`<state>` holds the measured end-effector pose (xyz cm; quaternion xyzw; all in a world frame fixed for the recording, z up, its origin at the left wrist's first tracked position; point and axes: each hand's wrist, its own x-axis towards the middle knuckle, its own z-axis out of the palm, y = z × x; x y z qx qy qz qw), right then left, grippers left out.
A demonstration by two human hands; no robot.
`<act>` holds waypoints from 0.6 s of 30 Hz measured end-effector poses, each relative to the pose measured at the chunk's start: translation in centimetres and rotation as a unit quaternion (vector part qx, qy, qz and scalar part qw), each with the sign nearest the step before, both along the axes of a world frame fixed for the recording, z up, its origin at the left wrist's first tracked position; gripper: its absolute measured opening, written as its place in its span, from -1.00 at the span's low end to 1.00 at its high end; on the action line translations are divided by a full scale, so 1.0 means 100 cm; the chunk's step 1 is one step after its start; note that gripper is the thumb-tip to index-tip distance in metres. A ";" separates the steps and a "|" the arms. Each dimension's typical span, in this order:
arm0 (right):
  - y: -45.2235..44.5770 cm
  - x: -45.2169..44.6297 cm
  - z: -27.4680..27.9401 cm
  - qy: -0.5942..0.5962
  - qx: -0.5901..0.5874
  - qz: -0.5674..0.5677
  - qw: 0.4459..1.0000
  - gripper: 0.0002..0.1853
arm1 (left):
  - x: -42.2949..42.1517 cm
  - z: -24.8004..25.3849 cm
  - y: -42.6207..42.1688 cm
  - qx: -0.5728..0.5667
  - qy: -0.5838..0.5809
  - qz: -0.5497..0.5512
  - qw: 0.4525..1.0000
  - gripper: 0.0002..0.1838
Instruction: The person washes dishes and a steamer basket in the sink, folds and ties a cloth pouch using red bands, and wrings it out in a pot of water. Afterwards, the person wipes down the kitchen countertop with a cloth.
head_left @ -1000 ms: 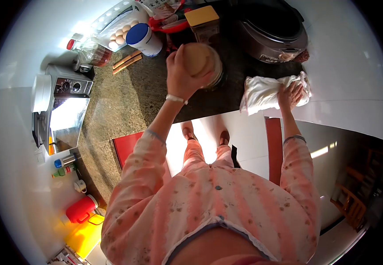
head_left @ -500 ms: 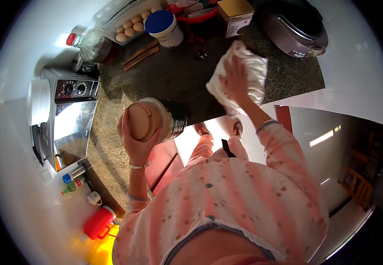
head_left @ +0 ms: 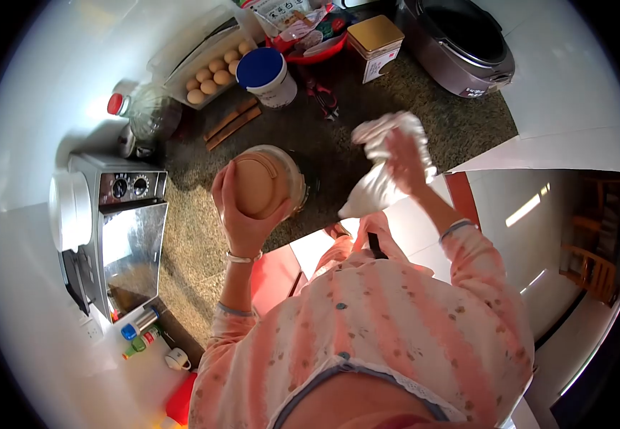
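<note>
My left hand (head_left: pixel 247 227) is wrapped around the tan lid (head_left: pixel 256 187) of a large clear jar (head_left: pixel 294 182), which sits on the dark speckled counter near its front edge. My right hand (head_left: pixel 406 166) grips a crumpled white cloth (head_left: pixel 373 187) at the counter's front edge, to the right of the jar. The cloth bunches above the fingers, and its lower end hangs toward the edge. Motion blurs the fingers of this hand somewhat. What the jar contains is hidden by its lid.
Behind the jar lie two brown strips (head_left: pixel 233 123), a blue-lidded tub (head_left: pixel 271 89), red-handled scissors (head_left: pixel 322 99) and a tray of eggs (head_left: pixel 213 77). A gold-topped tin (head_left: pixel 376 53) and a rice cooker (head_left: pixel 467 61) stand back right. At left is a microwave (head_left: pixel 131 243).
The jar, with my left hand on it, has shifted farther onto the counter and stands more upright. My right hand has drawn the cloth nearer, and the cloth is more crumpled. The view has tilted.
</note>
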<state>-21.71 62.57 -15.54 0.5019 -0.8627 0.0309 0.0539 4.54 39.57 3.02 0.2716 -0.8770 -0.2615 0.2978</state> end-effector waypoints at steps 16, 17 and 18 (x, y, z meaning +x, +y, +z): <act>0.030 -0.074 0.015 -0.081 -0.055 0.063 0.993 -0.41 | -0.155 0.006 0.042 0.014 0.018 -0.151 0.988 0.02; 0.048 -0.069 0.026 -0.112 -0.051 0.106 0.987 -0.40 | -0.168 0.005 0.042 -0.001 0.036 -0.156 0.987 0.02; 0.065 -0.067 0.032 -0.143 -0.047 0.152 0.977 -0.39 | -0.181 0.004 0.041 -0.017 0.056 -0.158 0.986 0.01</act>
